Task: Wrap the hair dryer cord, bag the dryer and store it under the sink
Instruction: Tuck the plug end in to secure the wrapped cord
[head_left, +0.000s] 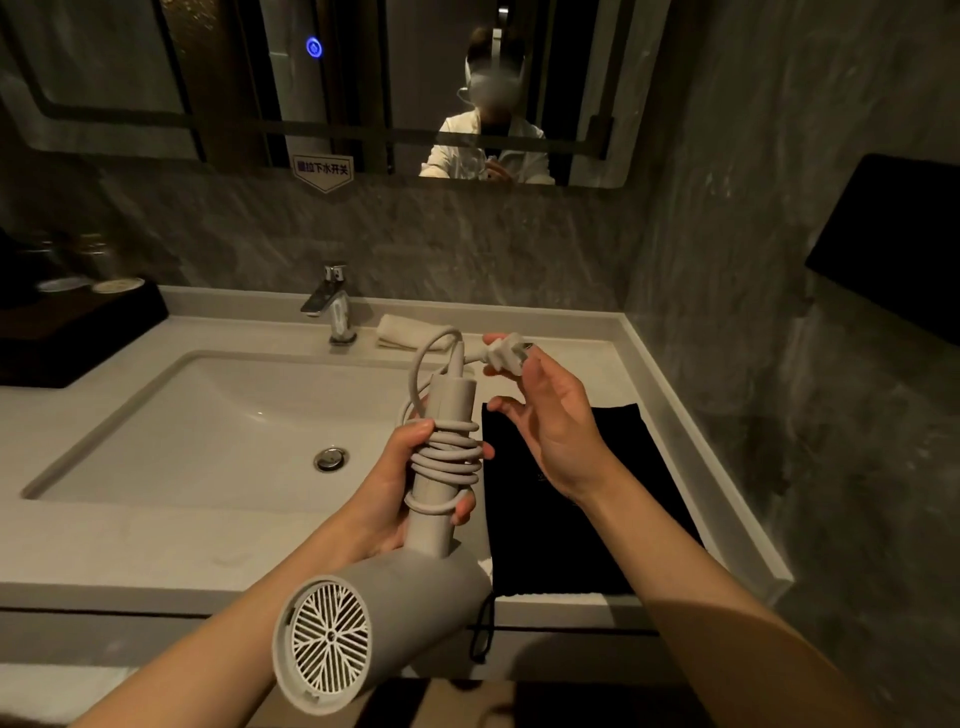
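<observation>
A pale grey hair dryer (395, 603) hangs head-down over the counter's front edge, its vented back facing me. My left hand (400, 488) grips its handle. The grey cord (449, 457) is coiled several times around the handle, with a loose loop rising above it. My right hand (550, 415) holds the cord's white plug (506, 353) between thumb and fingertips, above the handle's end. A flat black bag (582, 499) lies on the counter to the right of the basin, under my right forearm, its drawstring dangling over the edge.
A white basin (218, 415) with a chrome faucet (332, 306) is set in the white counter (156, 551). A rolled white towel (410, 330) lies behind the dryer. A dark tray (78, 327) with cups sits at the left. Mirror above, marble wall on the right.
</observation>
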